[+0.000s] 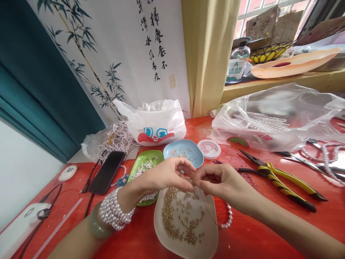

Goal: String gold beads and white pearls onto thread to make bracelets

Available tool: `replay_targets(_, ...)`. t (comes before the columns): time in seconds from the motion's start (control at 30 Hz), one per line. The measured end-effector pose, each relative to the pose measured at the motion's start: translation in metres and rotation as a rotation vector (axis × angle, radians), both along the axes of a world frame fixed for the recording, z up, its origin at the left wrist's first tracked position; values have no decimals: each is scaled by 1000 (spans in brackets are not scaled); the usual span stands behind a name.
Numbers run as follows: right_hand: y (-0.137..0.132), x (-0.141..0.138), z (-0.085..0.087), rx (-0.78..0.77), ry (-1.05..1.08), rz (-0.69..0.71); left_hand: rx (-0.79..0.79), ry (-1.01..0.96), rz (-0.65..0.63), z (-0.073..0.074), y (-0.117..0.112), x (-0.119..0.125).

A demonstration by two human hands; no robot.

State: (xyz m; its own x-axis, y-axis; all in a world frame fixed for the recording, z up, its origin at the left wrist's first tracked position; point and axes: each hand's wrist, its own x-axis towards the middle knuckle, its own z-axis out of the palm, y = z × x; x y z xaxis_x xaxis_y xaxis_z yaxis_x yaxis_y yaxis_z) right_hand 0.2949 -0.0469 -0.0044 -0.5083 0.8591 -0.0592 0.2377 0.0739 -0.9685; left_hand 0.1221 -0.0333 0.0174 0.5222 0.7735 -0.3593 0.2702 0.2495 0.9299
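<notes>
My left hand point(168, 175) and my right hand point(219, 181) meet fingertip to fingertip above a beige dish point(207, 239) holding several small gold beads point(172, 219). Both hands are pinched on something tiny at the joint, too small to name. A thin thread point(208, 212) hangs from my right hand down to a short strand of pearls point(228, 216) lying on the red table. My left wrist wears a wrapped pearl bracelet point(114, 212) and a green bangle point(95, 226).
A green dish point(142, 162) with pearls and a blue dish point(192, 151) with small findings sit behind my hands. Yellow-handled pliers point(285, 181) lie to the right, a black phone point(107, 171) to the left. Plastic bags point(280, 115) and loose pearl strands point(117, 138) crowd the back.
</notes>
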Motion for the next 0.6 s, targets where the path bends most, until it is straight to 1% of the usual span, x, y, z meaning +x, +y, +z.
replay_targets(0.13,2,0,-1,-5,-4,-5,-28,19,14,-4,1,0)
replay_targets(0.23,2,1,-2,-7,-11,-5,51,84,50,-4,0,-2)
replay_targets(0.47,2,3,-8,-15,-24,-29,240,180,58,-3,0,-4)
replay_targets(0.6,3,2,-7,-56,-2,-35,286,233,84,-3,0,-5)
